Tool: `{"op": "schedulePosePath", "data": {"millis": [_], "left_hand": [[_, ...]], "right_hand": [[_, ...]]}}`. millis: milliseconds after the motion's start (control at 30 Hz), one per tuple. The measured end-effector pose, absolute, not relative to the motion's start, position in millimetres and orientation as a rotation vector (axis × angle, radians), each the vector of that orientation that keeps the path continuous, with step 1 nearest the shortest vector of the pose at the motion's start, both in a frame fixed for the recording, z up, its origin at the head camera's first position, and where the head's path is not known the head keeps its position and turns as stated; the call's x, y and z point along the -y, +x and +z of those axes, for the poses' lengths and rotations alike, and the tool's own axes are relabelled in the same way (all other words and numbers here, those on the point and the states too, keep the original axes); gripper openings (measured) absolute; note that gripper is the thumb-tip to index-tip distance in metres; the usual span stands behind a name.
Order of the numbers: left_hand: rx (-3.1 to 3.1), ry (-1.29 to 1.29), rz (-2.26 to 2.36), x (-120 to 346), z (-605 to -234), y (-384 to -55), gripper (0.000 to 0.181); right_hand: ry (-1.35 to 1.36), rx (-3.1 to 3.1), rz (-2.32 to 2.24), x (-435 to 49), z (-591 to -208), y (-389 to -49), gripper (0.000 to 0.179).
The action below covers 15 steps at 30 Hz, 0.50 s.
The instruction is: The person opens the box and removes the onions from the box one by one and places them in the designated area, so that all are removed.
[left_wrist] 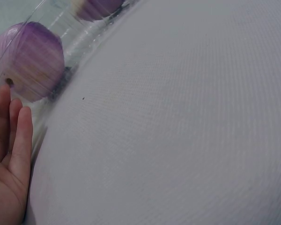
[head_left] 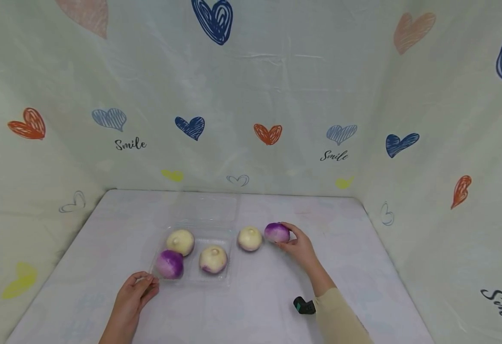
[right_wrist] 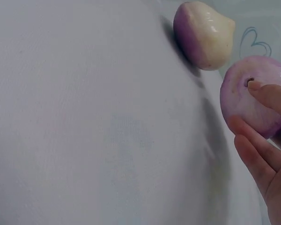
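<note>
My right hand (head_left: 299, 247) grips a purple-and-white turnip (head_left: 277, 232), thumb and fingers on opposite sides. The right wrist view shows the thumb against the small hole in this turnip (right_wrist: 246, 103). Just left of it, a pale turnip (head_left: 250, 239) rests on the table, outside the clear plastic container (head_left: 230, 274). Inside that open container sit a pale turnip (head_left: 180, 242) at back left, a purple turnip (head_left: 170, 264) at front left and another pale one (head_left: 213, 259) at right. My left hand (head_left: 135, 292) pinches the container's front left corner.
The container's clear lid (head_left: 205, 209) lies folded back toward the rear wall. A small black object (head_left: 304, 305) is by the right sleeve. Heart-printed curtain (head_left: 293, 95) encloses the back and sides of the white table (head_left: 255, 310).
</note>
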State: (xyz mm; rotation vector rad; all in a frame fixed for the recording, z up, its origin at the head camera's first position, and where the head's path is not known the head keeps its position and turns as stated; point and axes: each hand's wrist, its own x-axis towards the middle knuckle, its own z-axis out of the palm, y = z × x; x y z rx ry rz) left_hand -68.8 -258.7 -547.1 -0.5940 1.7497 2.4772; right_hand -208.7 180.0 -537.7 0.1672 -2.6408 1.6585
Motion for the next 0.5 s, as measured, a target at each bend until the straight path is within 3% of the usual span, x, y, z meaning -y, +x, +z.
{"op": "schedulePosePath", "data": {"millis": [500], "left_hand": [[-1.795, -0.588, 2.478, 257, -549, -69, 0.009]], "right_hand": [[0.280, 2.712, 1.522, -178, -551, -224, 0.062]]}}
